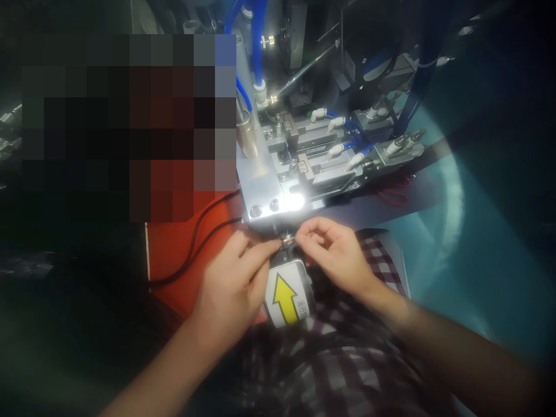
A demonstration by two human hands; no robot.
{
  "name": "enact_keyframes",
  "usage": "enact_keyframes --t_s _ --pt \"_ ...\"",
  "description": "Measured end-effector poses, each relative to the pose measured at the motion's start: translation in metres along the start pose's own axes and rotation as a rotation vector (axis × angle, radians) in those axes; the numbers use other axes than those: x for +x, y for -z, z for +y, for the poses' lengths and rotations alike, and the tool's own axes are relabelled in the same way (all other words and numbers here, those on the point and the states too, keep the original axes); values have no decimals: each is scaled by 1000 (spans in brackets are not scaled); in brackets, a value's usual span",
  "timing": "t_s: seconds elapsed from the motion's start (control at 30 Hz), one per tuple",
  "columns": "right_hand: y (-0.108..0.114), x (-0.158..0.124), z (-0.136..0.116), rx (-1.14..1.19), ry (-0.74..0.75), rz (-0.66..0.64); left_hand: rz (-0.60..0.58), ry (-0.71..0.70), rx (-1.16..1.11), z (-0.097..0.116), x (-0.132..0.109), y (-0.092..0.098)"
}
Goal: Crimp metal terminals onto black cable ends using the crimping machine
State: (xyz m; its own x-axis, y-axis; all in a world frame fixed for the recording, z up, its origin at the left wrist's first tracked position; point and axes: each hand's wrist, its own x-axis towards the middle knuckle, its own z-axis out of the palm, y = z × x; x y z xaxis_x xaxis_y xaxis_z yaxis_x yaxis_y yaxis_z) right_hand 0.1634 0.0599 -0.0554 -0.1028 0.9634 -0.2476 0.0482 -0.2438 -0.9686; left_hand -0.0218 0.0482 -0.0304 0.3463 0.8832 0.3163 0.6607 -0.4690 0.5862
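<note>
In front of the metal machine block, both hands meet at a tiny part with thin coloured bits like wires (288,239). My left hand (237,269) comes from the left, its thumb and index finger closed at the part's left end. From the right, my right hand (332,249) pinches the other end between thumb and fingertips. The part's exact kind is too small and blurred to tell. Just below the fingertips lies a dark metal fixture (284,256). Nearer me, a white plate with a yellow arrow (285,298) sits between my wrists.
A bright metal block with bolts (264,200) stands right behind the fingertips. Pneumatic cylinders (330,168) with white fittings and blue tubes extend behind and right. Black cables (195,243) cross an orange-red surface (169,249) at left. Checkered cloth (347,370) covers my lap. Pixelation hides the upper left.
</note>
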Motion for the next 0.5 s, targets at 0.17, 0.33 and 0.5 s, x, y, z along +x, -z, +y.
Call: enact_keyframes --t_s 0.17,0.33,0.5 --pt "0 0 -1 -11 0 -3 0 3 5 0 1 0" --pt "-2 -1 -4 -49 29 13 4 2 9 -1 0 -1" --pt "-3 -2 -6 -68 19 11 1 -18 17 -1 0 0"
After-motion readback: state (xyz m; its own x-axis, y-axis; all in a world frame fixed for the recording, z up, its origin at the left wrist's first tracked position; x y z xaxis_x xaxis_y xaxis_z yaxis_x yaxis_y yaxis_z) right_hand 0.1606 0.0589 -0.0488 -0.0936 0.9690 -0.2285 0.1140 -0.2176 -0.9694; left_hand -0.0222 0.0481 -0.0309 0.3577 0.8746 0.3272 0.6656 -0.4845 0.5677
